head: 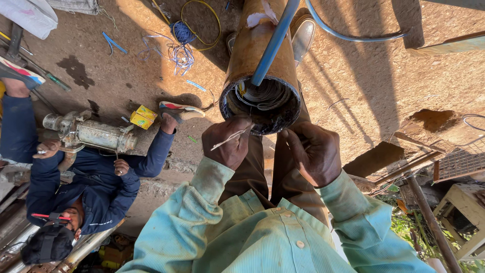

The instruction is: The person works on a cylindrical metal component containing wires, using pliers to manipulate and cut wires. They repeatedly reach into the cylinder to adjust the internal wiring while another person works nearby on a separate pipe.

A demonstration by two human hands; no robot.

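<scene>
At the left edge of the dirt floor [384,86], a co-worker in dark blue [96,187] is seen seated, with a grey motor housing [96,134] held across the lap; a small yellow box [143,117] lies just beside a raised shoe. Near the top edge of the floor, loose blue and white wire offcuts [177,50] are scattered.

In the middle, a rusty cylindrical stator casing [260,60] is propped upright between the person's knees, its open end turned toward the camera, with coiled windings [268,101] visible inside and a blue rod [273,43] passed down through the bore.

The left hand [230,144] is closed around a thin pale strip [230,139], pinched between thumb and fingers at the casing's rim. The right hand [313,154] is curled, its fingertips pressed at the rim just beside the windings; whether anything is gripped there cannot be told.

For the work at the rim, the strip would best be fed straight and slowly, with the windings steadied by the other hand so that no insulation is scraped.

At the right edge, a wire mesh frame [462,159] and a wooden stool [467,207] are seen.
</scene>
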